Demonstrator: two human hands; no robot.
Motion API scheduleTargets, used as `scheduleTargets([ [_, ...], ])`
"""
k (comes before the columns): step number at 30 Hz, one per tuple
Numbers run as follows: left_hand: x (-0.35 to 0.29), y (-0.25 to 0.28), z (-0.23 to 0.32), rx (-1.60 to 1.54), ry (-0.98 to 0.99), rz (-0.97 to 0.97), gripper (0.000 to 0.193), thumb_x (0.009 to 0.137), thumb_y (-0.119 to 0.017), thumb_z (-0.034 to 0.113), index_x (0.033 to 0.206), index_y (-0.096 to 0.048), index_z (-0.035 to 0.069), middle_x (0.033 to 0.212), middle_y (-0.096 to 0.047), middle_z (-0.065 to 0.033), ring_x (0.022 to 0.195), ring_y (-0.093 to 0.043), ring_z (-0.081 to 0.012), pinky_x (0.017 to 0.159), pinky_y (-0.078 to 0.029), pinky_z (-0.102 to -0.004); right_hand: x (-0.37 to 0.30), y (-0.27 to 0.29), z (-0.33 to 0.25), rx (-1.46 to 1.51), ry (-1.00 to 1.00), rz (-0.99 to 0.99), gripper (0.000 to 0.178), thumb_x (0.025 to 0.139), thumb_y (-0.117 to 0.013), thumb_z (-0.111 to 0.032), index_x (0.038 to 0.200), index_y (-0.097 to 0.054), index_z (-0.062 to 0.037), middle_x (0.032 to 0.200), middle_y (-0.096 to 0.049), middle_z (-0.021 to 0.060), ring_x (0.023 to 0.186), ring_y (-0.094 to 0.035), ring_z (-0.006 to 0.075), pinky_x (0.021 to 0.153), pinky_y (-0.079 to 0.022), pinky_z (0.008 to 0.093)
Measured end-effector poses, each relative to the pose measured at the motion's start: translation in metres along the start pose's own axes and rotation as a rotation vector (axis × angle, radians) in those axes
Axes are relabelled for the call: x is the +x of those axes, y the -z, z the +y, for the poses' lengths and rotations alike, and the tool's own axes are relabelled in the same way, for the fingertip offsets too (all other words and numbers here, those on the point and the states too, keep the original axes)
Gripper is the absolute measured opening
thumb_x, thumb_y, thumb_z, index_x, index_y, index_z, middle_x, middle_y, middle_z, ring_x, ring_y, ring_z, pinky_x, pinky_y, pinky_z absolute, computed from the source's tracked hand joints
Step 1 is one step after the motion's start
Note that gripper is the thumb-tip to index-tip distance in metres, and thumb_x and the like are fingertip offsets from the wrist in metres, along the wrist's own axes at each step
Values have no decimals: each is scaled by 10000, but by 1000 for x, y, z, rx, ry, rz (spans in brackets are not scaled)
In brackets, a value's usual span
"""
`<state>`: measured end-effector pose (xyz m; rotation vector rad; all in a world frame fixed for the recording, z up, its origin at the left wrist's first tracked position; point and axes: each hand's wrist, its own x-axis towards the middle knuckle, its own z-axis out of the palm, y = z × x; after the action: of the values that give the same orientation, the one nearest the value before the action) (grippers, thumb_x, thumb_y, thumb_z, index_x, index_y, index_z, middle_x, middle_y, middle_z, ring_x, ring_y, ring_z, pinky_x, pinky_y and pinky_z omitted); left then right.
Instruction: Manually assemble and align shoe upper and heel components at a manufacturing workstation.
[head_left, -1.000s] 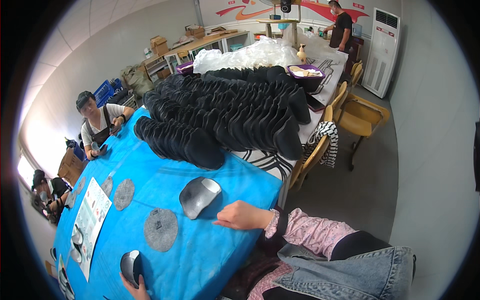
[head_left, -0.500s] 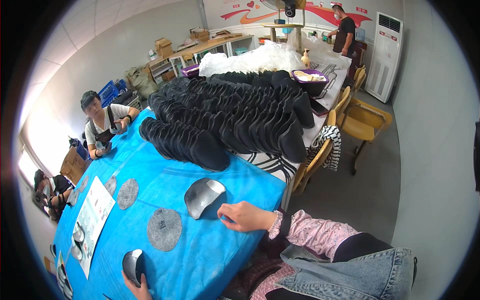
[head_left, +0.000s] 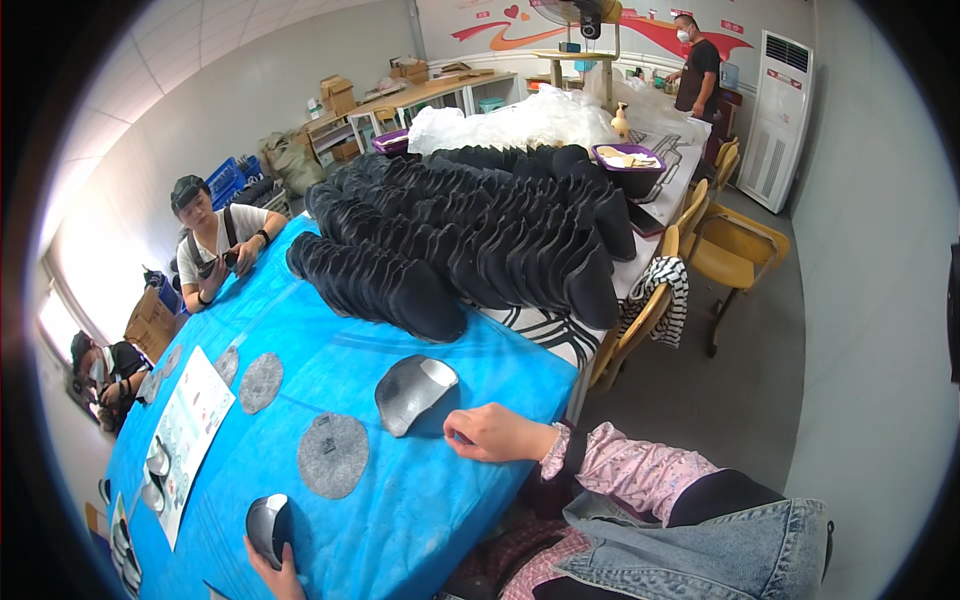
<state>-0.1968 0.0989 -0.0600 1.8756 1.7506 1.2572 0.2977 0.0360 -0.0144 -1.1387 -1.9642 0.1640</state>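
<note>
My left hand [head_left: 277,575] grips a small black curved shell [head_left: 266,524] with a pale grey patch at its top, near the table's front edge. Its fingers wrap round the shell's lower side. To the right, my right hand [head_left: 500,433] rests on the blue sheet with its fingers curled in and nothing visible in them. Just beside those fingers lies a larger dark curved shell [head_left: 408,398] with a shiny light inner corner. A round grey felt disc [head_left: 333,456] with a small dark mark lies flat between the two shells.
Rows of stacked black shells [head_left: 450,230] fill the table's middle. More felt discs [head_left: 261,382] and a printed sheet [head_left: 190,440] lie leftward. A co-worker [head_left: 225,235] leans at the left edge, holding something dark. Yellow chairs [head_left: 735,250] line the right side.
The whole view has shifted slightly. The co-worker at the left has brought both hands together around a dark object. The person at the back has turned the head this way. My hands stay put.
</note>
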Motion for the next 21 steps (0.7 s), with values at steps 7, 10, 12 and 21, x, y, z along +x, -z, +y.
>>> scheduleTargets([
  [7,0,-2,6,-12,37,-17,755,849,-667,209,1436,-230,20,1438,-282,-169,1323,-291,-265,1088,-228,-362,0,-1,0,-9,3,44,133,837,-581,-134,820,-478,-52,673,-558,113,615,-578,316,544,-454,392],
  [10,-2,-7,1,-76,36,53,790,848,-665,189,1457,-179,58,1466,-231,-183,1364,-219,-273,1110,-176,-369,0,1,-3,-18,-4,28,139,838,-579,-141,801,-477,-54,663,-546,111,605,-571,314,542,-452,393],
  [12,-1,-6,-8,-227,84,44,831,840,-671,163,1471,-136,91,1471,-198,-213,1381,-171,-274,1117,-139,-368,0,0,0,-43,19,30,147,837,-580,-145,780,-479,-55,662,-537,109,600,-564,309,542,-449,392],
  [21,1,-2,4,-363,-19,40,841,836,-679,143,1474,-132,105,1442,-214,-243,1336,-260,-267,1091,-193,-343,0,-2,1,-52,35,35,146,838,-579,-147,772,-489,-54,671,-532,107,618,-563,307,554,-451,390],
])
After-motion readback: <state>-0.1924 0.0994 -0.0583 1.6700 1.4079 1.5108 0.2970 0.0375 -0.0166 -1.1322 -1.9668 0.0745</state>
